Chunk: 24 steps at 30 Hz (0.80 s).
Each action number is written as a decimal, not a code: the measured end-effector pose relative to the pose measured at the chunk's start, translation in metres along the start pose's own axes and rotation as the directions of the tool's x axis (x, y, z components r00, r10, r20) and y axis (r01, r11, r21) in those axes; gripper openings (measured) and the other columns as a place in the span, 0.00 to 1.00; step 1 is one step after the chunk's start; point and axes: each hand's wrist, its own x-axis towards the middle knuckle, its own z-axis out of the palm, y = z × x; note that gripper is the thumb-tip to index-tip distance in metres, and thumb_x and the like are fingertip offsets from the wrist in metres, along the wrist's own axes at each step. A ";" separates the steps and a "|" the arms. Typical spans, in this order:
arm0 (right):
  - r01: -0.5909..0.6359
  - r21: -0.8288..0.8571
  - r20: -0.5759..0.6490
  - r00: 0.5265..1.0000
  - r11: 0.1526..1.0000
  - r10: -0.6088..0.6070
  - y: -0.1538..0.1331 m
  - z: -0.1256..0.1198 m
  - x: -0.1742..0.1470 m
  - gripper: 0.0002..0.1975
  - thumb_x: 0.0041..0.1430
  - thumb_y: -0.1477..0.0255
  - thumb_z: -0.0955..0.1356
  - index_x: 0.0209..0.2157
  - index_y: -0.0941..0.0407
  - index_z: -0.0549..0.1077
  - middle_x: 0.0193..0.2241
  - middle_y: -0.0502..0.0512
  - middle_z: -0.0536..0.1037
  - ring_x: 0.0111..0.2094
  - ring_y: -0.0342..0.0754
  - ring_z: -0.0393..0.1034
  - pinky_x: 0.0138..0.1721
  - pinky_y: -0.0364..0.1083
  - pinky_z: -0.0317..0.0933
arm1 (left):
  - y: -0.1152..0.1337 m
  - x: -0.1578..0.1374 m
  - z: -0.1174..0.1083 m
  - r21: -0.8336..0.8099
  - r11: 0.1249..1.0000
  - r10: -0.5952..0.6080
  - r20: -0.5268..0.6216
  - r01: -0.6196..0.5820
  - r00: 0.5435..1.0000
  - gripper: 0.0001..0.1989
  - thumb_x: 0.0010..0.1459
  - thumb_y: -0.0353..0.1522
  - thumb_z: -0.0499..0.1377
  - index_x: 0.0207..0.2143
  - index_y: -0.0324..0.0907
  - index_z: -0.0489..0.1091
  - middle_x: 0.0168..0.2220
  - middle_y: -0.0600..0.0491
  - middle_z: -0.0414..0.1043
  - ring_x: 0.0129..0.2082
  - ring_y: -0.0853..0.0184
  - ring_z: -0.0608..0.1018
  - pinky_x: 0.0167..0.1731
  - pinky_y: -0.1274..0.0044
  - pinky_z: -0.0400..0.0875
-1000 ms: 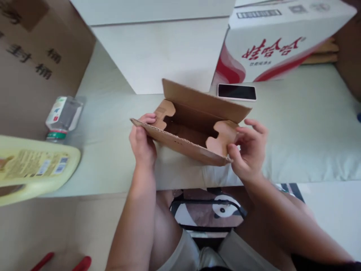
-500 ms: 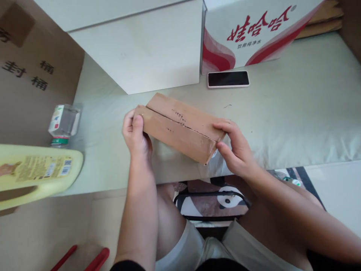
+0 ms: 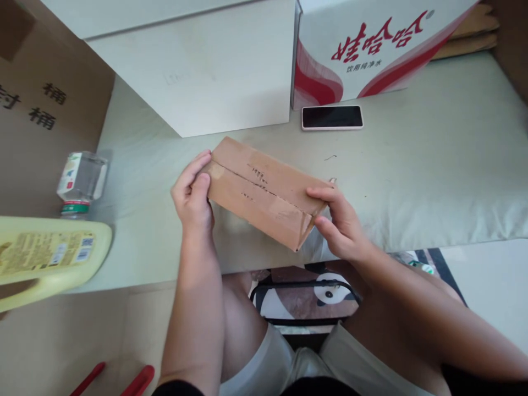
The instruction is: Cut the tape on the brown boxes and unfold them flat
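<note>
A small brown cardboard box (image 3: 259, 190) is held between my two hands, tilted, with a seam running along its upper side and a few dark marks on it. My left hand (image 3: 192, 190) grips the box's left end, thumb on the near flap and fingers at the far side. At the right end, my right hand (image 3: 340, 223) pinches the corner, with the index finger on top and the thumb by the seam. The undersides of both hands' grip are hidden.
A phone (image 3: 332, 117) lies on the pale green cloth (image 3: 412, 165) before a red-and-white carton (image 3: 363, 60). A large white box (image 3: 231, 77) stands at the back. To the left are a clear bottle (image 3: 84, 179), a yellow jug (image 3: 53, 253) and a big brown carton (image 3: 61, 71).
The box has turned slightly in my hands, its seam side now facing up more. My left fingers have shifted onto its far edge. The whole view has moved a little.
</note>
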 end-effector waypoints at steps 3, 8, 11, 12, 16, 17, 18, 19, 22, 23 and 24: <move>0.015 0.022 0.021 1.000 1.000 -0.015 0.001 -0.002 0.001 0.18 0.69 0.62 0.64 0.58 0.46 0.67 0.54 0.58 0.73 0.57 0.58 0.69 0.55 0.60 0.65 | -0.002 0.003 -0.009 0.167 0.974 0.142 0.073 -0.153 0.987 0.12 0.63 0.39 0.64 0.47 0.48 0.82 0.52 0.55 0.82 0.56 0.61 0.79 0.65 0.64 0.66; 0.028 0.053 0.029 0.999 0.998 -0.030 -0.002 -0.002 0.002 0.16 0.69 0.63 0.65 0.57 0.46 0.68 0.55 0.59 0.73 0.59 0.58 0.68 0.57 0.60 0.65 | 0.000 0.007 -0.016 0.307 0.903 0.258 0.173 -0.301 0.951 0.14 0.65 0.40 0.61 0.46 0.44 0.83 0.49 0.47 0.82 0.51 0.61 0.81 0.59 0.63 0.70; 0.022 0.021 0.058 0.998 1.000 -0.023 -0.004 -0.003 0.000 0.17 0.69 0.62 0.65 0.58 0.46 0.67 0.56 0.59 0.73 0.60 0.59 0.68 0.58 0.60 0.66 | 0.000 0.006 -0.015 0.316 0.911 0.230 0.140 -0.264 0.963 0.13 0.64 0.37 0.60 0.44 0.44 0.83 0.48 0.48 0.82 0.50 0.62 0.80 0.59 0.64 0.71; 0.017 0.009 0.066 0.998 1.000 -0.018 -0.004 -0.003 -0.001 0.19 0.69 0.62 0.65 0.59 0.46 0.66 0.58 0.60 0.72 0.61 0.59 0.68 0.59 0.61 0.65 | -0.001 0.006 -0.014 0.322 0.913 0.221 0.122 -0.249 0.968 0.13 0.63 0.35 0.59 0.43 0.43 0.83 0.47 0.49 0.82 0.50 0.62 0.80 0.59 0.64 0.71; -0.063 0.016 0.075 0.995 0.998 0.062 0.001 -0.005 -0.006 0.32 0.69 0.59 0.64 0.69 0.47 0.52 0.66 0.63 0.65 0.65 0.60 0.64 0.64 0.63 0.61 | -0.006 0.007 -0.016 0.326 0.921 0.201 0.066 -0.212 0.977 0.14 0.59 0.30 0.57 0.41 0.41 0.83 0.46 0.49 0.83 0.49 0.63 0.81 0.57 0.65 0.72; -0.088 0.030 0.080 0.993 0.996 0.086 0.003 -0.005 -0.007 0.34 0.69 0.58 0.64 0.70 0.47 0.49 0.67 0.64 0.64 0.65 0.60 0.64 0.64 0.63 0.61 | -0.007 0.008 -0.017 0.330 0.922 0.198 0.050 -0.203 0.979 0.15 0.59 0.29 0.57 0.40 0.40 0.83 0.46 0.49 0.83 0.49 0.63 0.81 0.57 0.66 0.72; -0.108 0.042 0.086 0.991 0.993 0.104 0.004 -0.005 -0.007 0.34 0.69 0.57 0.63 0.71 0.47 0.48 0.67 0.64 0.65 0.65 0.60 0.64 0.65 0.64 0.60 | -0.008 0.009 -0.019 0.340 0.921 0.189 0.031 -0.188 0.982 0.15 0.58 0.29 0.56 0.40 0.39 0.83 0.46 0.49 0.83 0.49 0.63 0.81 0.57 0.66 0.72; -0.126 0.049 0.091 0.989 0.991 0.121 0.005 -0.006 -0.006 0.35 0.69 0.56 0.63 0.71 0.47 0.48 0.66 0.64 0.65 0.65 0.60 0.65 0.65 0.64 0.60 | -0.009 0.010 -0.020 0.352 0.921 0.177 0.005 -0.168 0.984 0.16 0.57 0.29 0.55 0.40 0.39 0.83 0.46 0.49 0.84 0.50 0.63 0.81 0.58 0.66 0.72; -0.224 0.011 0.086 0.971 0.974 0.223 0.004 -0.008 -0.002 0.34 0.68 0.55 0.64 0.69 0.52 0.54 0.64 0.67 0.69 0.64 0.61 0.67 0.64 0.63 0.61 | -0.006 0.012 -0.022 0.370 0.927 0.109 -0.115 -0.059 0.987 0.19 0.55 0.31 0.52 0.39 0.36 0.82 0.45 0.48 0.84 0.50 0.62 0.81 0.58 0.66 0.72; -0.278 -0.017 0.095 0.956 0.960 0.278 0.003 -0.008 0.001 0.32 0.67 0.55 0.64 0.67 0.54 0.58 0.63 0.67 0.72 0.62 0.61 0.69 0.63 0.63 0.62 | -0.003 0.012 -0.022 0.368 0.930 0.076 -0.160 -0.012 0.984 0.20 0.55 0.32 0.52 0.39 0.35 0.81 0.45 0.47 0.84 0.50 0.61 0.81 0.57 0.66 0.73; -0.337 -0.047 0.120 0.933 0.940 0.340 0.001 -0.008 0.003 0.29 0.67 0.56 0.64 0.64 0.55 0.64 0.60 0.67 0.75 0.60 0.61 0.71 0.62 0.63 0.64 | -0.001 0.013 -0.022 0.359 0.933 0.040 -0.205 0.037 0.978 0.21 0.55 0.34 0.51 0.40 0.34 0.81 0.45 0.47 0.84 0.50 0.61 0.81 0.56 0.66 0.73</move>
